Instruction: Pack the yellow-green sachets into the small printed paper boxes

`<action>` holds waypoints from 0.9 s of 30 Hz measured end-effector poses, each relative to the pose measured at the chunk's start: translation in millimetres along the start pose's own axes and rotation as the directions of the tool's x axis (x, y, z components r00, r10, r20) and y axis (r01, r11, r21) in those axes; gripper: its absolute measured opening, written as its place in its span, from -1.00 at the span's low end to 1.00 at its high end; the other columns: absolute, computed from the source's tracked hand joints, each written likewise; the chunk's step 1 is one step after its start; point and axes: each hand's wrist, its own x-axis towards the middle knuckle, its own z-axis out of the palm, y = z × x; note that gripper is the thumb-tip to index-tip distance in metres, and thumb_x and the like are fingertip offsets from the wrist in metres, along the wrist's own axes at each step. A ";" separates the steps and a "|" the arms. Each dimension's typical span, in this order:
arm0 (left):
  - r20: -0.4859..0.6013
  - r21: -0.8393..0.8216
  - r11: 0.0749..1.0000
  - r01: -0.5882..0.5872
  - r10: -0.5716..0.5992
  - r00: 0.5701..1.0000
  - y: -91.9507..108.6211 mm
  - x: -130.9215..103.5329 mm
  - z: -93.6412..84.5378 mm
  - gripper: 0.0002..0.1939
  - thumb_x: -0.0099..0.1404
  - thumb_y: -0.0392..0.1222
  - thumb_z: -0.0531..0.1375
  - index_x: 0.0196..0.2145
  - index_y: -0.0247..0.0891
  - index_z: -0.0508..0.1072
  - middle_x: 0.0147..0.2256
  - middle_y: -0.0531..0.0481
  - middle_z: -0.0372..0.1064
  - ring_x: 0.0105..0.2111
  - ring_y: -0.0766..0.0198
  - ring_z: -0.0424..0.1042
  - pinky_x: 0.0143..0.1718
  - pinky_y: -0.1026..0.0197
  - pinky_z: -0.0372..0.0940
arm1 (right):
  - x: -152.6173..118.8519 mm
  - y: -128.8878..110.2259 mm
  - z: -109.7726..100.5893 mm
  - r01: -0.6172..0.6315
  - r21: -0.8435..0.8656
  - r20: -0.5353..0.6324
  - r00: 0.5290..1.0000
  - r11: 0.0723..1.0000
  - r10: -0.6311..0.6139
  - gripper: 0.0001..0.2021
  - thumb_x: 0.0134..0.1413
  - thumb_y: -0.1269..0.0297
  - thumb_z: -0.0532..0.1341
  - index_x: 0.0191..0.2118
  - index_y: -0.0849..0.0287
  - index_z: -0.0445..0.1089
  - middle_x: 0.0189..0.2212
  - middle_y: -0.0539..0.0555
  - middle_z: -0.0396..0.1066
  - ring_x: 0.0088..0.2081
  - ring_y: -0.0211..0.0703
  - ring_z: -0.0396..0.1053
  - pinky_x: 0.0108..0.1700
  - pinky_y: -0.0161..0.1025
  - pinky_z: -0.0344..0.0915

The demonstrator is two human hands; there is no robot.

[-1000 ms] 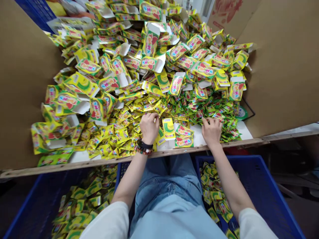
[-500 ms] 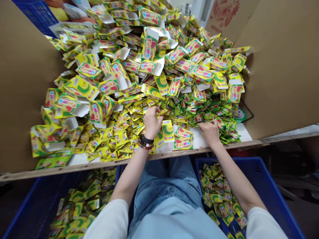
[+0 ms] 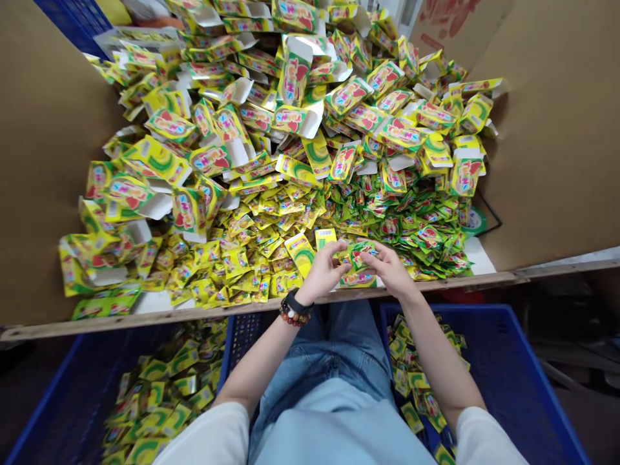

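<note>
My left hand (image 3: 328, 268), with a black band and beads on the wrist, is closed on a small yellow packet, partly hidden by the fingers. My right hand (image 3: 387, 266) pinches a small green packet (image 3: 361, 254) close beside it. Both hands are nearly together above a yellow-green box (image 3: 358, 280) at the table's front edge. A yellow box (image 3: 300, 254) lies left of my left hand, and another (image 3: 325, 237) stands out just behind it. Small yellow packets (image 3: 236, 261) spread to the left; green packets (image 3: 429, 236) are heaped to the right.
A tall pile of open-ended boxes (image 3: 295, 71) covers the back of the table. Cardboard walls (image 3: 552, 142) flank both sides. Below the wooden edge (image 3: 179, 315), blue crates (image 3: 504, 361) with filled boxes stand on both sides of my legs.
My left hand has moved right and toward the edge, my right hand left, and they have come together with packets. A yellow box now lies tilted left of my left hand. The view has shifted slightly.
</note>
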 end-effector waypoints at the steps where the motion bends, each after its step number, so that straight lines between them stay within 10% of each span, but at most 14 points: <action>1: 0.032 0.020 1.000 -0.019 0.018 0.999 0.1 -1.0 -3.9 -0.69 0.16 -0.33 0.24 -0.11 -0.25 0.47 -0.17 -0.09 0.45 -0.35 0.29 0.46 -0.38 0.27 0.41 | -1.7 -1.7 -2.4 -0.002 -0.020 -0.006 1.000 1.000 0.002 -0.57 -0.24 0.03 0.46 -0.22 0.15 0.48 -0.37 0.00 0.58 -0.36 -0.13 0.53 -0.35 -0.20 0.52; 4: 0.173 0.193 0.968 -0.161 0.128 0.977 1.4 3.7 -24.1 -0.53 0.21 -0.45 0.14 0.06 -0.17 0.41 -0.03 -0.14 0.42 -0.11 0.16 0.46 -0.12 0.09 0.43 | -5.5 -5.6 -12.4 0.038 -0.036 -0.136 0.990 0.999 -0.043 -0.64 -0.30 0.07 0.49 -0.38 0.19 0.51 -0.46 0.01 0.55 -0.43 -0.14 0.50 -0.40 -0.20 0.53; 8: 0.370 0.592 0.673 -0.444 0.263 0.891 -1.7 27.9 -51.9 -0.29 0.08 -0.63 0.12 0.07 0.05 0.43 0.26 -0.05 0.19 0.27 -0.04 0.13 0.26 -0.26 0.05 | -10.1 -5.5 -21.2 0.076 -0.020 -0.232 0.969 0.997 -0.078 -0.65 -0.26 0.07 0.47 -0.33 0.14 0.49 -0.42 0.00 0.55 -0.38 -0.12 0.51 -0.40 -0.18 0.54; 11: 0.546 0.616 0.545 -0.569 0.224 0.807 -9.2 48.9 -58.4 -0.34 0.10 -0.60 0.15 0.02 0.09 0.48 0.26 0.04 0.20 0.31 -0.03 0.08 0.30 -0.25 -0.04 | -14.7 -1.8 -18.9 0.090 -0.020 -0.212 0.973 0.996 -0.092 -0.67 -0.19 0.06 0.44 -0.32 0.11 0.45 -0.34 -0.01 0.54 -0.30 -0.12 0.50 -0.34 -0.18 0.55; 15: 0.619 0.531 0.598 -0.600 0.210 0.757 -16.6 63.0 -59.5 -0.38 0.12 -0.49 0.18 0.10 0.01 0.42 0.15 -0.04 0.36 0.25 0.02 0.21 0.27 -0.18 0.03 | -24.4 2.7 -14.4 0.203 -0.020 -0.277 0.940 0.979 -0.200 -0.71 -0.08 0.07 0.39 -0.27 0.06 0.40 -0.39 -0.06 0.49 -0.30 -0.14 0.47 -0.27 -0.12 0.54; 23: 0.216 0.175 0.966 -0.191 0.152 0.965 3.0 18.3 -43.9 -0.40 0.15 -0.13 0.33 0.14 -0.19 0.33 -0.16 -0.07 0.52 -0.22 0.14 0.53 -0.17 0.18 0.38 | -34.5 -15.5 4.4 0.480 -0.328 -0.288 0.770 0.814 -0.570 -0.83 0.10 0.15 0.30 -0.20 0.04 0.41 -0.31 0.01 0.49 -0.25 -0.15 0.47 -0.12 -0.21 0.40; 27: 0.247 0.013 0.993 -0.120 0.113 0.962 10.8 -9.1 -34.4 -0.32 0.02 -0.10 0.42 0.10 -0.20 0.35 -0.09 -0.08 0.48 -0.15 0.12 0.51 -0.10 0.14 0.39 | -36.3 -32.3 9.6 0.438 -0.508 -0.040 0.848 0.742 -0.528 -0.87 0.18 0.20 0.22 -0.17 0.06 0.43 -0.26 0.04 0.49 -0.19 -0.10 0.46 -0.11 -0.20 0.36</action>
